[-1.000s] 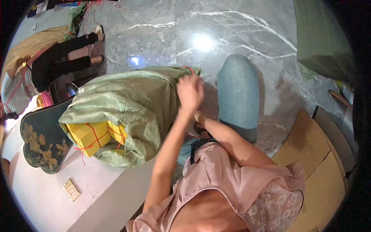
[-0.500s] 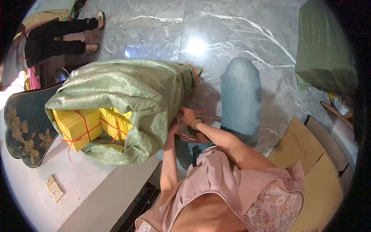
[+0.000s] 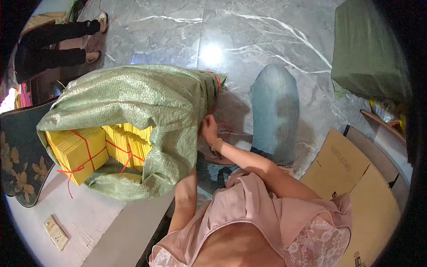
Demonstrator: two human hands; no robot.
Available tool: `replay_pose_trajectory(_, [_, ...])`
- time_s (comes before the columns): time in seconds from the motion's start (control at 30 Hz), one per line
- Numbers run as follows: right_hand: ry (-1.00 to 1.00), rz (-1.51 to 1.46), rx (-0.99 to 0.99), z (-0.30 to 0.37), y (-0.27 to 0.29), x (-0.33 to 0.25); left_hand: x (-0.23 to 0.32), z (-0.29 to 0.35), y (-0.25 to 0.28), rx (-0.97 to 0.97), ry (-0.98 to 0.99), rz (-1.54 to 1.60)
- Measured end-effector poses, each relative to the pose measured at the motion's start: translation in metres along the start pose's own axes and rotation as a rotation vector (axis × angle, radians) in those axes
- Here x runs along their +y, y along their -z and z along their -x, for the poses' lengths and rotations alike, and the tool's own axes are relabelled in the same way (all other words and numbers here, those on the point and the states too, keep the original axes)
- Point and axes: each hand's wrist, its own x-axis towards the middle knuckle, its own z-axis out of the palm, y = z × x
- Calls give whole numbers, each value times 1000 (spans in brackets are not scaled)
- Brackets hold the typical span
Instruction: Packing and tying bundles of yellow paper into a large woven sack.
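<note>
A large green woven sack lies on its side in front of me, its mouth gaping at the left. Inside it are bundles of yellow envelope-like packets, bound crosswise with red string. My left hand is hidden behind the sack's near right side; only the left forearm shows. Against the sack's right side, my right hand is closed, its fingertips pinched together. Red string runs beside that hand and seems to pass into its fingers. More red string ties the sack's gathered far-right corner.
My denim-clad knee is right of the sack. Flattened cardboard leans at the right, below another green sack. A dark floral chair back stands left. Another person's black-trousered legs show at the far left.
My left hand has moved down and left, out of sight behind the sack. The right hand has shifted slightly left and up. The view has swung a little, sliding the scene left.
</note>
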Motion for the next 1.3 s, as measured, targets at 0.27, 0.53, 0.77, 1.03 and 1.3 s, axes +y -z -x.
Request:
replay_pose_trajectory(0.27, [-156,-208,-114,-7,-1,41,-4,-9,-20,-62,101,111])
replay_pose_trajectory(0.53, [-60,-146,-245,12,7,-6,2,-29,-1,-76,162,216])
replay_pose_trajectory(0.77, [-29,-126,-308,17,15,-23,3,-41,11,-33,219,270])
replay_pose_trajectory(1.03, [-43,85,-272,30,15,-48,2,-50,25,-41,278,387])
replay_pose_trajectory(1.3, [-147,-21,-35,-27,18,13,-1,-60,11,-47,334,501])
